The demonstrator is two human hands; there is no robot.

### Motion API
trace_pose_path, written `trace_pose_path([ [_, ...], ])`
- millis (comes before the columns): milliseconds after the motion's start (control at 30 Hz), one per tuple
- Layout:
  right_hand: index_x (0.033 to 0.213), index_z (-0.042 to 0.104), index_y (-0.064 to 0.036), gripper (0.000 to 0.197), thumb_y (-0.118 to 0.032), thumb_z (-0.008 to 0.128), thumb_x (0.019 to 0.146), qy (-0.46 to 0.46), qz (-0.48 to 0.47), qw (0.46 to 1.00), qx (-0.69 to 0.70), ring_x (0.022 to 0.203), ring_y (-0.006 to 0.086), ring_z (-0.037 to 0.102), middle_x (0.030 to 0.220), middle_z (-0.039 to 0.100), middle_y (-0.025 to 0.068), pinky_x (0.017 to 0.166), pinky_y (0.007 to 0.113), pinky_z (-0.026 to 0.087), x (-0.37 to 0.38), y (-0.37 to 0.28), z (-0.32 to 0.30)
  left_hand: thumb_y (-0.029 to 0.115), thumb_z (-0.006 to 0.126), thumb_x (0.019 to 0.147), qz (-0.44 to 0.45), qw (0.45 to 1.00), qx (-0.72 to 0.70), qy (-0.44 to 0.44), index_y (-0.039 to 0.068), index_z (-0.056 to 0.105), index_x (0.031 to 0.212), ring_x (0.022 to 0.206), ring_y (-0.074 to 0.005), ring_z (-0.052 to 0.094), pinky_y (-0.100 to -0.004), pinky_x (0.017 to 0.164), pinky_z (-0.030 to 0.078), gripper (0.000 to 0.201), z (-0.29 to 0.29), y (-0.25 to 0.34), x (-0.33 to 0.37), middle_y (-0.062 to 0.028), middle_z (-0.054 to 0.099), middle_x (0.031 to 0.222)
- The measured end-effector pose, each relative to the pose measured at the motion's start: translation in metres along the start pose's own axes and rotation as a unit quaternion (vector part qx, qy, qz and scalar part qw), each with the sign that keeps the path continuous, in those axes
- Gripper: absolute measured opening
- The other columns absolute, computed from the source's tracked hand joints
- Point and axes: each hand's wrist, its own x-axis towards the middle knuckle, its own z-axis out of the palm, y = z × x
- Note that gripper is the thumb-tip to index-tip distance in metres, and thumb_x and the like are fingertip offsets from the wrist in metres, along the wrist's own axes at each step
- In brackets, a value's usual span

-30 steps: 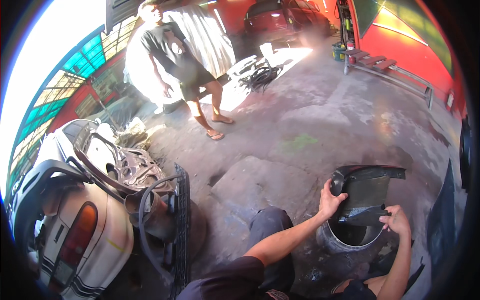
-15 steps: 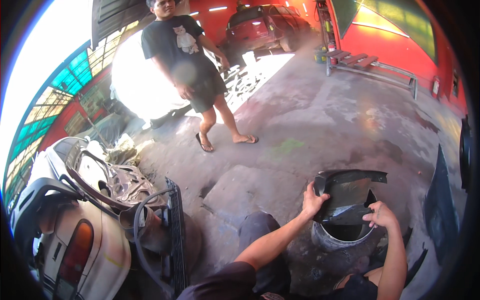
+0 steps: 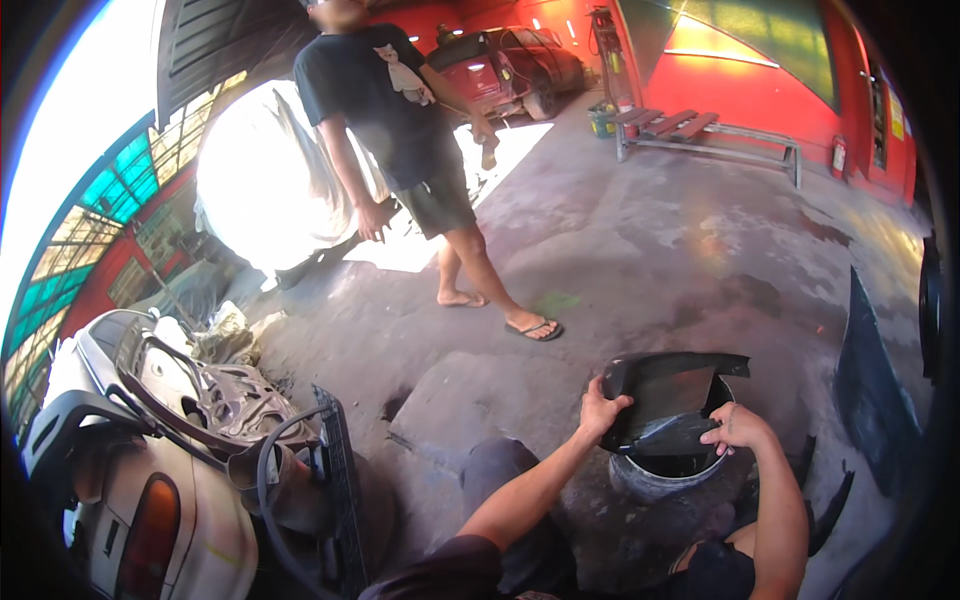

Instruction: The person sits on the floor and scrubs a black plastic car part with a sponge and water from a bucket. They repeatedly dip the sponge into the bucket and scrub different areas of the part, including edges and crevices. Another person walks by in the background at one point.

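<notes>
A black, curved car panel piece (image 3: pixel 655 390) with a notched right side lies tilted over a round, grey metal container (image 3: pixel 660 487), covering much of its mouth. My left hand (image 3: pixel 602 410) grips the panel's left edge, thumb on top. At the panel's lower right corner is my right hand (image 3: pixel 737 427), its fingers pinched on the edge. The dark inside of the container shows just below that corner.
Left of me lie car body parts: a pale bumper with a tail light (image 3: pixel 150 540), a black grille (image 3: pixel 345 480) and a metal frame (image 3: pixel 215 385). A dark panel (image 3: pixel 870 390) stands at right. A person (image 3: pixel 390 130) walks ahead; a bench (image 3: pixel 700 140) stands far off.
The person ahead has stepped nearer and to the right. My view has shifted slightly to the right; both hands keep hold of the panel, which looks a little more tilted.
</notes>
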Motion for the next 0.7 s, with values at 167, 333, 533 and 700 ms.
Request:
trace_pose_path([
  [167,0.094,0.071,0.0039,0.021,-0.015,0.079,0.089,-0.03,0.001,0.999,-0.015,0.067,0.0168,0.074,0.079,0.073,0.01,0.052,0.03,0.056,-0.006,-0.008,-0.003,0.03,0.088,0.071,0.006,1.0,-0.021,-0.013,0.0,0.046,0.149,0.113,-0.036,0.069,-0.0424,0.098,0.055,0.094,0.004,0.001,-0.004,-0.0255,0.069,0.125],
  [333,0.095,0.071,0.0043,0.023,-0.017,0.079,0.089,-0.032,0.003,0.999,-0.029,0.067,0.0161,0.073,0.081,0.073,0.0106,0.055,0.032,0.056,-0.005,-0.008,-0.003,0.034,0.089,0.069,0.018,1.0,0.005,-0.004,0.0,0.047,0.147,0.116,-0.0357,0.068,-0.0426,0.099,0.054,0.095,0.006,-0.008,0.003,-0.0251,0.069,0.125],
  [533,0.093,0.071,0.0037,0.02,-0.015,0.079,0.09,-0.029,-0.004,0.999,-0.024,0.067,0.0153,0.073,0.08,0.073,0.0088,0.055,0.031,0.056,-0.004,-0.006,-0.002,0.036,0.09,0.068,0.012,1.0,-0.007,-0.015,0.0,0.049,0.146,0.118,-0.0363,0.067,-0.0426,0.1,0.053,0.096,0.008,-0.026,0.016,-0.025,0.068,0.127],
  [700,0.096,0.072,0.0029,0.02,-0.015,0.078,0.09,-0.026,-0.007,0.999,-0.03,0.068,0.0148,0.073,0.08,0.073,0.0084,0.056,0.031,0.057,-0.003,-0.004,0.001,0.022,0.089,0.071,0.025,0.999,-0.001,-0.028,-0.004,0.041,0.149,0.108,-0.028,0.068,-0.0381,0.09,0.058,0.094,0.007,-0.024,0.018,-0.0216,0.065,0.126],
])
